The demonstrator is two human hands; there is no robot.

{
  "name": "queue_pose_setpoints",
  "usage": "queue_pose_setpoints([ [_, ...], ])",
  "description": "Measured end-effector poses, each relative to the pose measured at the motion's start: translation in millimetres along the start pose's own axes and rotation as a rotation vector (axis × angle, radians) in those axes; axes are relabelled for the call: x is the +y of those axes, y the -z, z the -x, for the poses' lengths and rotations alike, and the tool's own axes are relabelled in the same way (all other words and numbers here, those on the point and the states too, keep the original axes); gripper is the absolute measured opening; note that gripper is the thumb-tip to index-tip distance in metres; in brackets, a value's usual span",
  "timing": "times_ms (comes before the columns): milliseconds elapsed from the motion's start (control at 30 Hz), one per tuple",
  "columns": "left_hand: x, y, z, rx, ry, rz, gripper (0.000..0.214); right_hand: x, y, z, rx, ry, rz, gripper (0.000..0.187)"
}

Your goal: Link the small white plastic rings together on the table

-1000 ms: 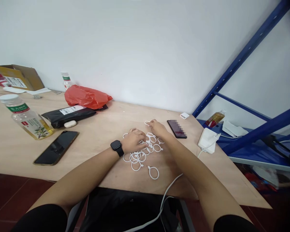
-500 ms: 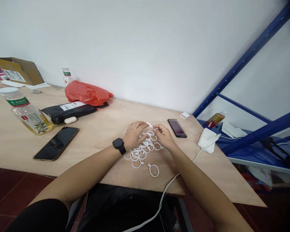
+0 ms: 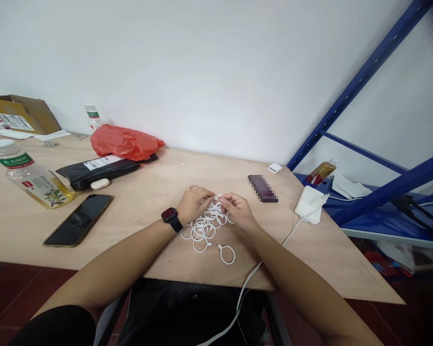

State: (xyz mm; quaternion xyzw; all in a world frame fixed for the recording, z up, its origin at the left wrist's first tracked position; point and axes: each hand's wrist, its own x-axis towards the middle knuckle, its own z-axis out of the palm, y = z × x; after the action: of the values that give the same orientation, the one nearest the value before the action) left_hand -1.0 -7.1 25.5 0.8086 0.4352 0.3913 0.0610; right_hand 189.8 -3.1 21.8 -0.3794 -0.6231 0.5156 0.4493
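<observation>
A white ring (image 3: 218, 197) was pinched between the thumb and forefinger of the left hand (image 3: 194, 205) and those of the right hand (image 3: 239, 211), presumably so that it could be steadied from two sides. It was held at the far end of a heap of similar rings (image 3: 204, 226), gathered within easy reach of the fingers. One loose ring (image 3: 234, 255) was set apart, nearer the tabletop's (image 3: 310, 262) front edge. A white cable (image 3: 251, 275) was passed beneath the right forearm (image 3: 285, 259), and a smartphone (image 3: 262, 188) was laid farther off, seemingly out of the way

Both forearms (image 3: 122, 259) angled inward, left hand (image 3: 192, 206) and right hand (image 3: 238, 212) nearly meeting, fingers (image 3: 233, 197) bent.
</observation>
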Motion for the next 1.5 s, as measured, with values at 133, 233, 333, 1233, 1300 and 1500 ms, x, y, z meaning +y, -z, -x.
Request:
queue_pose_setpoints([
  [133, -2, -2.3, 0, 0.005, 0.014, 0.010, 0.017, 2, 1, 1, -0.023, 0.067, 0.071, 0.038],
  [233, -2, -2.7, 1, -0.005, 0.024, 0.013, 0.017, 3, 2, 2, 0.009, 0.124, 0.199, 0.036],
  [333, -2, -2.1, 1, -0.030, 0.022, 0.014, 0.019, 2, 4, 3, 0.047, 0.172, 0.260, 0.030],
  [1233, -8, -5.6, 1, -0.088, 0.030, -0.017, 0.017, -15, 28, 14, -0.666, 0.184, 1.041, 0.142],
  [1300, -8, -5.7, 1, -0.091, 0.033, -0.014, 0.016, -15, 26, 16, -0.663, 0.174, 1.060, 0.141],
  [1500, -9, -5.2, 1, -0.098, 0.092, -0.021, 0.015, -14, 23, 9, -0.539, 0.176, 1.092, 0.111],
])
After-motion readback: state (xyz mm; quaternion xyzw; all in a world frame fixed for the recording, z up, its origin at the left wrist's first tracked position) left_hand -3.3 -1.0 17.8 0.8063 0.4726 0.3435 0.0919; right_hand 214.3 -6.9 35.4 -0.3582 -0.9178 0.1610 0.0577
